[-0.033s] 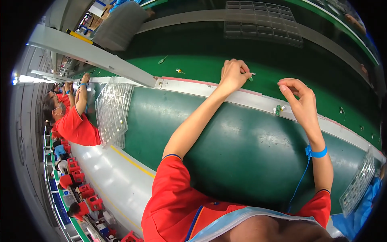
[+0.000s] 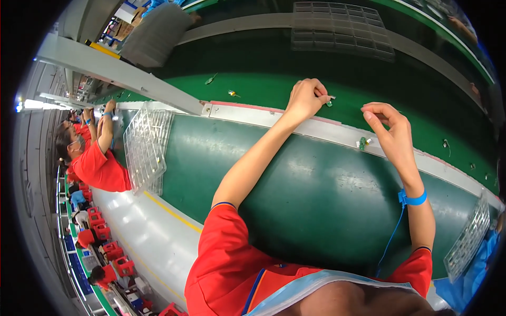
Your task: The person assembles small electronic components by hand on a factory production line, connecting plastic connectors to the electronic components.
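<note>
My left hand (image 2: 307, 100) is closed in a pinch over the far side of the metal rail. At its fingertips is a small green circuit board (image 2: 329, 104) with a pale metallic piece. My right hand (image 2: 389, 126) is to the right, its fingers curled toward the thumb in a pinch; anything between the tips is too small or hidden to make out. A blue wrist strap (image 2: 414, 198) with a cord circles my right wrist. On the rail, just left of that hand, lies another small green board (image 2: 362, 142) with a white and yellowish part.
Beyond the metal rail (image 2: 245, 114), a green belt (image 2: 263, 89) carries scattered small parts. Nearer is a green work surface (image 2: 211, 152). Clear trays stand at the left (image 2: 145, 147) and right (image 2: 469, 237); another tray (image 2: 342, 29) lies farther back. A co-worker in red (image 2: 103, 166) works at left.
</note>
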A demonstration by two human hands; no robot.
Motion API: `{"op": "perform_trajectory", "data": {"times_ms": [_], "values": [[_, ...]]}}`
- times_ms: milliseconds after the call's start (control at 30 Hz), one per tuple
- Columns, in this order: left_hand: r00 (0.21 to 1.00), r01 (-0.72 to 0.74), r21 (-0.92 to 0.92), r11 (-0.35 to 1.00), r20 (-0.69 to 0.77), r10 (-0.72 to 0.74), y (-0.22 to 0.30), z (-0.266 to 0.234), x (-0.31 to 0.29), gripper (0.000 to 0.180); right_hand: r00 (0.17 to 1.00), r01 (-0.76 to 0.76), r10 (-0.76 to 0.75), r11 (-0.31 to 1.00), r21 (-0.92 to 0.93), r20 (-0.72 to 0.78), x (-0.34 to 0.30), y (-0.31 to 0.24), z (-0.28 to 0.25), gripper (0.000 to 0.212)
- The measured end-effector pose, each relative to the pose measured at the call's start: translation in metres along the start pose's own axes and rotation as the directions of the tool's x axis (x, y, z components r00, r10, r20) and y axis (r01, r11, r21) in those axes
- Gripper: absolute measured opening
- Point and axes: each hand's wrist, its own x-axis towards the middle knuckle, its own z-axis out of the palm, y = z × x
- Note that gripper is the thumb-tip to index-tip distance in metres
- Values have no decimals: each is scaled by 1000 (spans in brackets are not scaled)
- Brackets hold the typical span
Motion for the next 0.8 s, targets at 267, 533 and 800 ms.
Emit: {"op": "perform_trajectory", "data": {"times_ms": [267,533,800], "values": [[979,64,-488,871,200,40,72,-10,-47,13,990,-98,70,965,245,122,3,-4,7,24],[965,184,-684,706,264,4,89,-18,-54,25,986,129,-108,976,177,-124,-9,-19,-4,15],[952,244,-715,655,306,-21,93,-26,-60,19,666,637,-744,601,-482,-48,-10,-28,-13,22]]}}
